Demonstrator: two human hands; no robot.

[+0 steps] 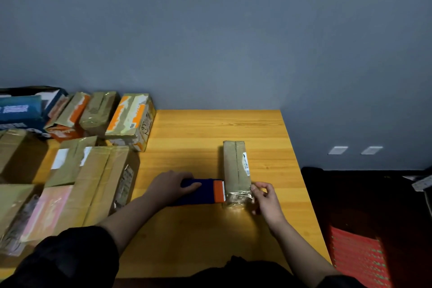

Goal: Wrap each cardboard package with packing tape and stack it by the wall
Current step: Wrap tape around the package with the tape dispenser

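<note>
A narrow cardboard package (235,166) lies lengthwise on the wooden table (210,131), its near end covered in shiny clear tape. My left hand (171,186) grips a dark blue tape dispenser (201,192) whose orange toothed blade touches the package's left side. My right hand (265,199) pinches the tape at the package's near right corner. Taped packages (131,119) stand in a row against the wall at the back left.
Larger cardboard boxes (93,184) crowd the table's left side, with a pink parcel (44,215) in front and a blue carton (21,110) at the far left. Off the table's right edge lies dark floor with a red patterned object (360,257).
</note>
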